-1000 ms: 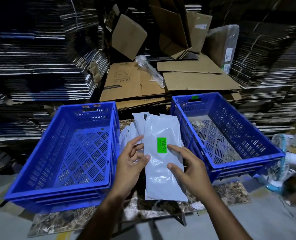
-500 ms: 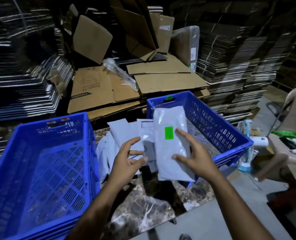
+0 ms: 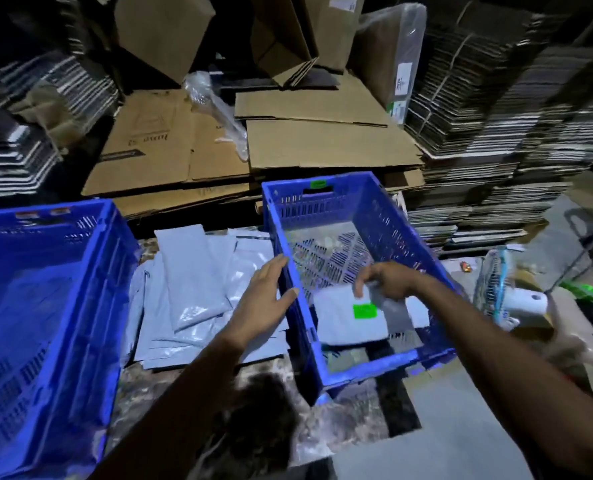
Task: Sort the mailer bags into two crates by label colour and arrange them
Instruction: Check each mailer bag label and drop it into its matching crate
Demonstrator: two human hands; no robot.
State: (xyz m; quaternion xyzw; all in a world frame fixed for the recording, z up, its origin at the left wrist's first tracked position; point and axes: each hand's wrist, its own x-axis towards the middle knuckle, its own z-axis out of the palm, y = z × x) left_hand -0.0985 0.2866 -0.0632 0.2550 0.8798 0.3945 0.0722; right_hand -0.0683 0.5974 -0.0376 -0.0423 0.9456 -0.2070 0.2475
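the right hand [image 3: 388,280] reaches down inside the right crate [image 3: 385,220], its fingers curled onto the upper edge of a grey mailer bag [image 3: 347,323] that lies flat on the crate's slotted floor near the front wall. a green label [image 3: 365,311] shows face up on that bag, just below the fingertips. the left hand [image 3: 265,299] is spread open and holds nothing; it sits by the crate's left wall, thumb near the rim, above the pile of mailer bags [image 3: 198,289] lying between the two crates on the marbled surface [image 3: 326,431]. the left crate [image 3: 45,306] stands at the left with no bag visible in it. flattened cardboard boxes [image 3: 288,140] and stacked sheets fill the background, and a small fan [image 3: 496,289] stands to the right.
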